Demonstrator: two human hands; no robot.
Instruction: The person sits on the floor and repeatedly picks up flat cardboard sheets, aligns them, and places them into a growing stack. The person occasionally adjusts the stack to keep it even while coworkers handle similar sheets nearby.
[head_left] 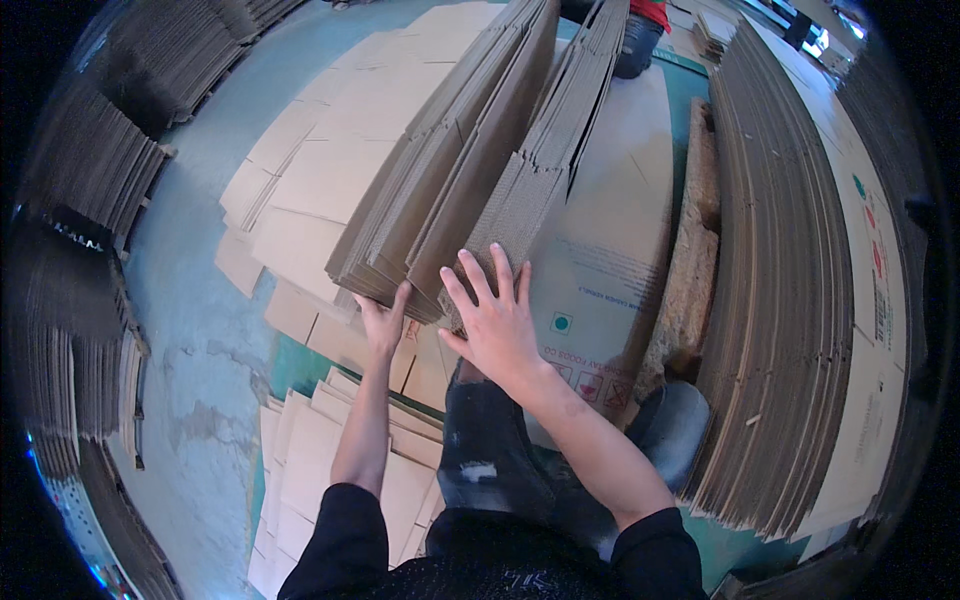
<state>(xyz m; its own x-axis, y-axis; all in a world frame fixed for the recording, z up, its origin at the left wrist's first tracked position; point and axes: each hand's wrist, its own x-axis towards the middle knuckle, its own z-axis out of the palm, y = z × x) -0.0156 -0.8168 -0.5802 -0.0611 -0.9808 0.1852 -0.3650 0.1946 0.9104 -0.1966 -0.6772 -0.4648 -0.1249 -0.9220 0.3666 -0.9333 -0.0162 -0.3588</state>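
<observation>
Two bundles of flattened cardboard boxes stand on edge in front of me and run away from me. At the near lower end of the left bundle (440, 150), my left hand (382, 322) grips the corner. Its thumb points up against the end, and the other fingers are partly hidden by the cardboard. My right hand (497, 325) is open with fingers spread, laid against the near end of the right bundle (525, 195). Beneath and to the right lies a printed flat cardboard sheet (605, 260).
A tall cardboard stack (780, 270) stands at the right beside a rough brown block (690, 270). Flat sheets (330, 150) cover the floor at left, with more sheets (340, 480) near my left arm. Dark stacks (90, 160) line the far left. Another person's leg (637, 48) shows at the far end.
</observation>
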